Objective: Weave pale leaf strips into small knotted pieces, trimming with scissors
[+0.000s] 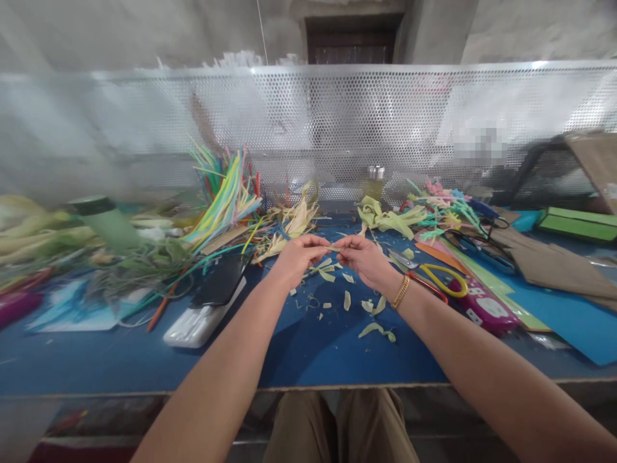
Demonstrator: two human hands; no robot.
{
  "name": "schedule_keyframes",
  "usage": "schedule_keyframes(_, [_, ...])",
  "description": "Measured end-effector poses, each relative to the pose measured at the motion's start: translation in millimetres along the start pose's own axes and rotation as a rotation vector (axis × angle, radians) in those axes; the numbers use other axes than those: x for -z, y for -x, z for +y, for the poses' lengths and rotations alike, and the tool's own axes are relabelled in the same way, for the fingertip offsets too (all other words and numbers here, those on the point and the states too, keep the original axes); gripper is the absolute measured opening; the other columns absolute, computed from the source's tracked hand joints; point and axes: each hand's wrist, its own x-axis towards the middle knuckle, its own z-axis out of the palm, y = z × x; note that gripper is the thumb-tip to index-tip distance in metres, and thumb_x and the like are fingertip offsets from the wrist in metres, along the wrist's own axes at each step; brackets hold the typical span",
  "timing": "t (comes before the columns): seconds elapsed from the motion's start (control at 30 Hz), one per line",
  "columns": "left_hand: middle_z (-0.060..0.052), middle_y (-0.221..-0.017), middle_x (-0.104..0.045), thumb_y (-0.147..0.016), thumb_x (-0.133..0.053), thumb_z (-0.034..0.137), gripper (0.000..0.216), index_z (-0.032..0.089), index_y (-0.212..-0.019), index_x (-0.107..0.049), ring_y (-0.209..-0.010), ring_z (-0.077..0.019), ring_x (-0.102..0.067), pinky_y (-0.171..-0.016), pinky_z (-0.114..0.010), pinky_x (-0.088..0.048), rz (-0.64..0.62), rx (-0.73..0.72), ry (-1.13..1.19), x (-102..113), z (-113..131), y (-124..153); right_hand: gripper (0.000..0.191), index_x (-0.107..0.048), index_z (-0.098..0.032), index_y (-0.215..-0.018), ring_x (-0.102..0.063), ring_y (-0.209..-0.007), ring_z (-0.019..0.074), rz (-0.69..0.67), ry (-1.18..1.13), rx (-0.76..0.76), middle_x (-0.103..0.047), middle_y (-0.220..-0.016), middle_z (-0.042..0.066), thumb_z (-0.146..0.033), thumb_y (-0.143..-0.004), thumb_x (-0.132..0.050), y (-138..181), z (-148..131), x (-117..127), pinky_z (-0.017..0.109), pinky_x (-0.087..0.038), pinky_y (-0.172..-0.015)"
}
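Observation:
My left hand (306,256) and my right hand (364,259) meet over the middle of the blue table. Their fingertips pinch a small pale green strip of husk (332,249) between them; most of it is hidden by the fingers. Below lie several torn husk scraps (347,300). Behind my left hand is a bunch of dry pale husks (296,222), and beyond my right hand a greener husk bunch (390,218). Close to my right wrist, which wears a gold bracelet (400,292), rest scissors (443,280) with yellow and red handles.
A bundle of coloured stems (226,199) stands at left, near a green bottle (106,222). A dark phone (222,281) lies on a white box (207,323). At right are a magenta case (486,308), blue paper (569,321) and cardboard (554,257). A perforated metal screen (337,122) closes the back.

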Motion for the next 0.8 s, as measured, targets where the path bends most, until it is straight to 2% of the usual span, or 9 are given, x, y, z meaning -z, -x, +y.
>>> schedule_keyframes(0.13, [-0.003, -0.070, -0.067, -0.063, -0.076, 0.016, 0.016, 0.015, -0.078, -0.072, -0.065, -0.0113, -0.059, -0.067, -0.026, -0.046, -0.017, 0.004, -0.023, -2.2, 1.9, 1.7, 0.010, -0.068, -0.018, -0.074, -0.060, -0.062, 0.0110, 0.041, 0.070, 0.027, -0.065, -0.068, 0.000, -0.022, -0.064, -0.069, -2.4, 1.5, 1.3, 0.028, -0.049, -0.068])
schedule_keyframes(0.23, [-0.006, -0.077, -0.069, -0.067, -0.073, 0.024, 0.014, 0.014, -0.077, -0.072, -0.071, -0.0141, -0.063, -0.069, -0.027, -0.048, -0.037, 0.025, 0.052, -3.8, 3.0, 2.2, 0.010, -0.068, -0.018, -0.075, -0.061, -0.065, 0.0126, 0.056, 0.224, 0.112, -0.067, -0.072, 0.001, -0.020, -0.067, -0.062, -3.5, 2.1, 3.2, 0.030, -0.051, -0.071])
schedule_keyframes(0.37, [-0.005, -0.075, -0.068, -0.070, -0.076, 0.039, 0.026, 0.016, -0.076, -0.067, -0.069, -0.0144, -0.064, -0.060, -0.025, -0.046, 0.011, 0.088, 0.071, -5.2, 0.6, 2.0, 0.013, -0.067, -0.019, -0.073, -0.062, -0.068, 0.0135, 0.043, 0.537, 0.295, -0.069, -0.076, 0.002, -0.015, -0.069, -0.056, -3.1, 1.9, 5.1, 0.030, -0.051, -0.069])
schedule_keyframes(0.5, [-0.004, -0.066, -0.066, -0.063, -0.083, 0.037, 0.028, 0.017, -0.072, -0.066, -0.062, -0.0132, -0.061, -0.053, -0.022, -0.039, -0.031, 0.142, -0.071, -3.5, -3.9, 0.8, 0.020, -0.068, -0.020, -0.074, -0.061, -0.071, 0.0141, 0.030, 0.742, 0.423, -0.069, -0.078, 0.002, -0.011, -0.070, -0.051, -2.9, 2.8, 6.5, 0.029, -0.049, -0.069])
schedule_keyframes(0.63, [-0.003, -0.062, -0.064, -0.061, -0.084, 0.031, 0.026, 0.016, -0.074, -0.068, -0.053, -0.0093, -0.053, -0.051, -0.023, -0.036, -0.038, 0.125, -0.109, -0.3, -3.5, -0.2, 0.020, -0.068, -0.020, -0.075, -0.061, -0.067, 0.0137, 0.037, 0.731, 0.379, -0.070, -0.078, 0.002, -0.011, -0.071, -0.050, -3.3, 3.9, 7.5, 0.028, -0.049, -0.066])
schedule_keyframes(0.8, [-0.002, -0.065, -0.064, -0.059, -0.083, 0.024, 0.028, 0.015, -0.080, -0.067, -0.052, -0.0083, -0.050, -0.051, -0.023, -0.034, -0.110, 0.105, -0.156, 0.5, 0.6, 1.7, 0.014, -0.066, -0.020, -0.072, -0.061, -0.063, 0.0139, 0.043, 0.697, 0.324, -0.068, -0.071, 0.001, -0.013, -0.069, -0.053, -2.8, 3.9, 5.9, 0.029, -0.049, -0.065])
